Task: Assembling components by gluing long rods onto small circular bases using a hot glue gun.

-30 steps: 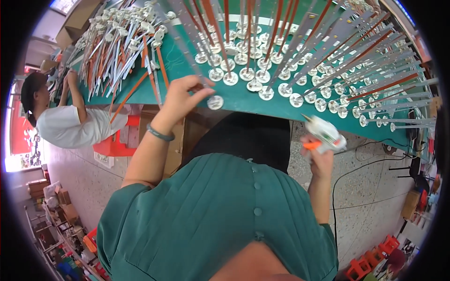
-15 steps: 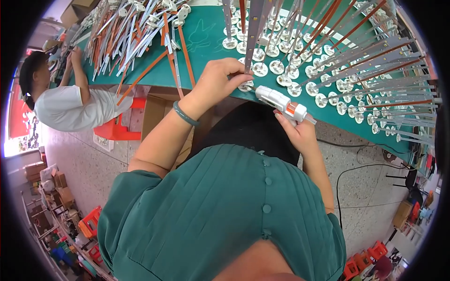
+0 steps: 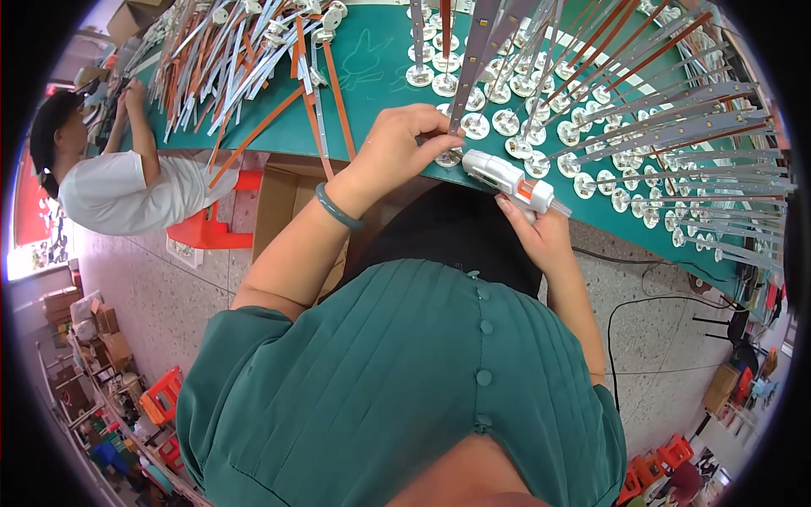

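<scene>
At the table's near edge, my left hand (image 3: 397, 148) pinches the lower end of an upright grey LED strip (image 3: 475, 63) between thumb and fingers. The foot of that strip meets a round white base (image 3: 449, 159), partly hidden by my fingers. My right hand (image 3: 545, 241) is wrapped round a white hot glue gun (image 3: 505, 176) with an orange part and a clear glue stick at its rear. The gun's nozzle points left at the base, close to my left fingertips; whether it touches cannot be made out.
Many round white bases (image 3: 568, 132) with upright strips crowd the green table (image 3: 372, 93) ahead and right. A heap of loose strips (image 3: 228, 72) lies at the left. Beyond it a person (image 3: 127, 186) sits on a red stool (image 3: 207, 228). A black cable (image 3: 621, 261) runs at the right.
The view has shifted slightly. Both hands keep their places, the left on the strip and the right holding the glue gun at the base.
</scene>
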Tool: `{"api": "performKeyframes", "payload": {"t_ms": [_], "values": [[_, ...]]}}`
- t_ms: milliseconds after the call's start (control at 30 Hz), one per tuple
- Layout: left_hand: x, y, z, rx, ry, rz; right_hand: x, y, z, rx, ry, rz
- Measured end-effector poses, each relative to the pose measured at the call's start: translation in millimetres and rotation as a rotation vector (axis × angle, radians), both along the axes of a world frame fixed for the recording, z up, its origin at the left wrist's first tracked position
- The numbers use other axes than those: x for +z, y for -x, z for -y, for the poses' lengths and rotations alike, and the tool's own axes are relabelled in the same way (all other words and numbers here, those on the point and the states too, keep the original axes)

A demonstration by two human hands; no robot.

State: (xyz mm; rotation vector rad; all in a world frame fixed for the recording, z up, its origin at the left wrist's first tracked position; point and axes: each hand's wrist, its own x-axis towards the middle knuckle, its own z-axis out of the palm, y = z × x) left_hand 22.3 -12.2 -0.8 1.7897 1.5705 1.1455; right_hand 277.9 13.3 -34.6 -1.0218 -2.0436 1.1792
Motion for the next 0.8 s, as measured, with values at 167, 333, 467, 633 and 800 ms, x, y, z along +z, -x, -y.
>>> {"api": "performKeyframes", "payload": {"t_ms": [167, 333, 467, 633, 800], "values": [[-1, -1, 0, 0.0, -0.016, 0.033, 3, 2, 0, 0.014, -0.09, 0.067], [-2, -2, 0, 0.001, -0.028, 0.038, 3, 2, -2, 0.024, -0.104, 0.133], [-1, -2, 1, 0.012, -0.016, 0.04, 1, 0, -3, 0.027, -0.051, 0.192], [3, -1, 2, -0.001, 0.021, 0.019, -1, -4, -7, 0.034, -0.008, 0.161], [10, 4, 11, -0.1, -0.001, 0.026, -4, -13, -10, 0.017, 0.165, -0.038]]}}
